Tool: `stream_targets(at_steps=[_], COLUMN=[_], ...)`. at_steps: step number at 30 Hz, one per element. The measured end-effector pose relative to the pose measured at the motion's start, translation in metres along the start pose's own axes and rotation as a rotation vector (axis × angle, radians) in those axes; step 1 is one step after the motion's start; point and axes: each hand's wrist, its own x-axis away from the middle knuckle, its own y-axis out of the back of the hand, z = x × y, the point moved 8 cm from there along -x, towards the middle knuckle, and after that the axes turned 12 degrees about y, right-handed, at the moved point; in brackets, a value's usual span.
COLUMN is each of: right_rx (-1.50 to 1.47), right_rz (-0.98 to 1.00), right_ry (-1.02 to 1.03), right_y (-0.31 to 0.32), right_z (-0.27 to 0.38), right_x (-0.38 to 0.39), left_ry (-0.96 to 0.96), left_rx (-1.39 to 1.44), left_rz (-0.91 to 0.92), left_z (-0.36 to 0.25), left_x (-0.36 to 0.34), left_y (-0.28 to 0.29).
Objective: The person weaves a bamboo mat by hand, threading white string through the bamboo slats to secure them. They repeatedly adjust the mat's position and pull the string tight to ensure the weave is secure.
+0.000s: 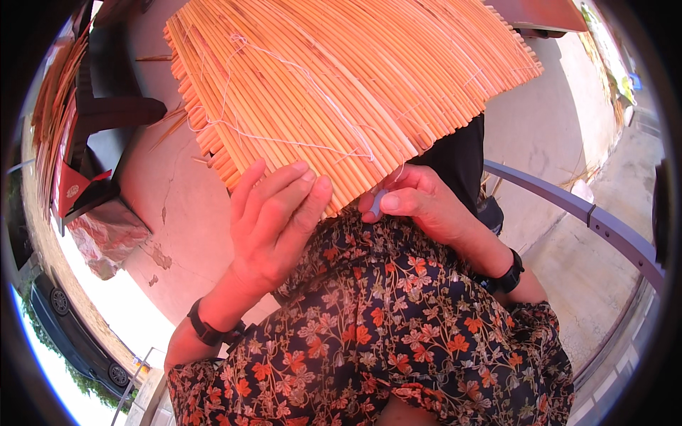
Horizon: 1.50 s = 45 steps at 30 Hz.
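Observation:
A mat of thin tan stalks (341, 78), sewn together with thread, slopes away from my lap. My left hand (273, 224) holds its near left edge, fingers laid across the stalks and the thumb out of sight. At the near right corner, my right hand (419, 202) is closed in a pinch. Whatever sits between its fingertips is too small to make out. A grey-blue wrap or cover (379, 202) shows at one of its fingers. Loose white thread (284, 145) loops over the mat's surface, and a fine strand rises near the right fingertips.
Dark flower-patterned cloth (398, 319) covers my lap. A curved grey metal rail (575, 206) passes on the right. Dark furniture (117, 113) and a rough stone block (106, 234) stand at left. Loose stalks (169, 128) lie on the floor. A dark car (82, 334) is parked beyond.

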Motion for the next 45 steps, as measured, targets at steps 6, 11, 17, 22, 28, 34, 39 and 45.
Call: stream_targets(at_steps=[6, 11, 17, 22, 28, 34, 39, 45], right_rx=[-0.025, 0.091, 0.051, 0.004, 0.054, -0.028, -0.124, -0.031], right_rz=[0.059, 0.081, 0.107, 0.085, 0.021, -0.007, 0.026, -0.038], right_ry=[0.016, -0.029, -0.03, -0.008, 0.031, 0.066, -0.042, -0.098], right_y=[-0.01, -0.003, -0.013, -0.017, -0.012, -0.012, -0.024, -0.029], right_z=[0.004, -0.002, -0.006, -0.004, -0.001, 0.007, 0.001, 0.006], right_x=[0.003, 0.007, 0.005, 0.002, -0.005, -0.008, -0.01, -0.007], left_ry=[0.088, 0.079, -0.004, -0.026, -0.057, -0.075, -0.076, -0.015], left_rx=[0.016, 0.006, -0.048, -0.044, -0.012, 0.01, 0.037, 0.016], left_rz=[-0.048, -0.103, -0.143, -0.115, -0.075, -0.083, -0.094, -0.058], left_z=[0.0, -0.003, -0.008, -0.011, -0.011, -0.011, -0.012, -0.005], left_x=[0.003, 0.001, -0.003, -0.004, -0.005, -0.006, -0.007, -0.002], left_y=[-0.002, -0.003, -0.003, -0.001, 0.0, 0.0, 0.0, -0.002])
